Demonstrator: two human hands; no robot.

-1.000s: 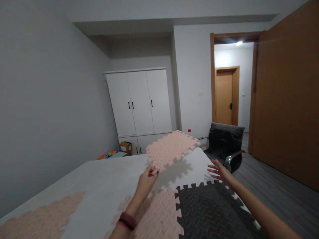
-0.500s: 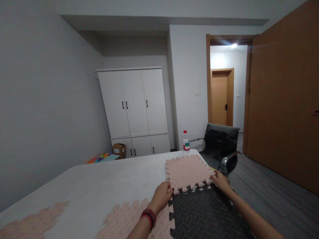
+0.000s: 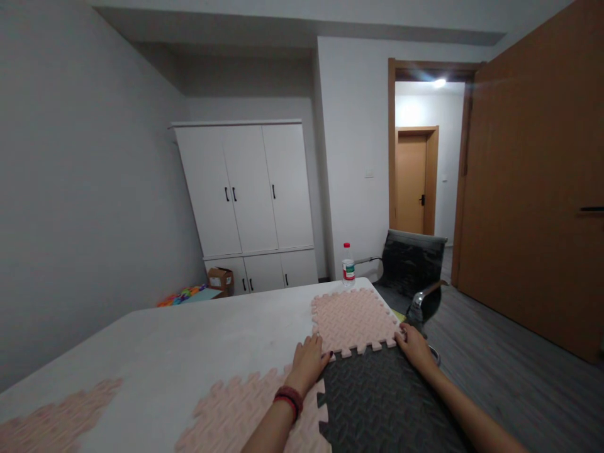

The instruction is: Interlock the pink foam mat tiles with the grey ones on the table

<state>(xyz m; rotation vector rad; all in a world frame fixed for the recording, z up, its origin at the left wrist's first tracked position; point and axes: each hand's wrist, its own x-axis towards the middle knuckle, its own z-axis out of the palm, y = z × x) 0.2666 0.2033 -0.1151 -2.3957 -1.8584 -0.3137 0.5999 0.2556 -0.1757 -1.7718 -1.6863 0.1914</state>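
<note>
Count: 3 pink mats [image 3: 355,319] [image 3: 245,415] [image 3: 56,418], 1 dark mat [image 3: 377,409], 1 bottle [image 3: 348,266], 1 chair [image 3: 413,274], 1 wardrobe [image 3: 245,201], 1 box [image 3: 221,277], 2 hands [image 3: 309,360] [image 3: 414,345].

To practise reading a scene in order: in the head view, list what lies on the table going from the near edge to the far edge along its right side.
Dark grey foam mat → right hand → pink foam mat → water bottle.
</note>
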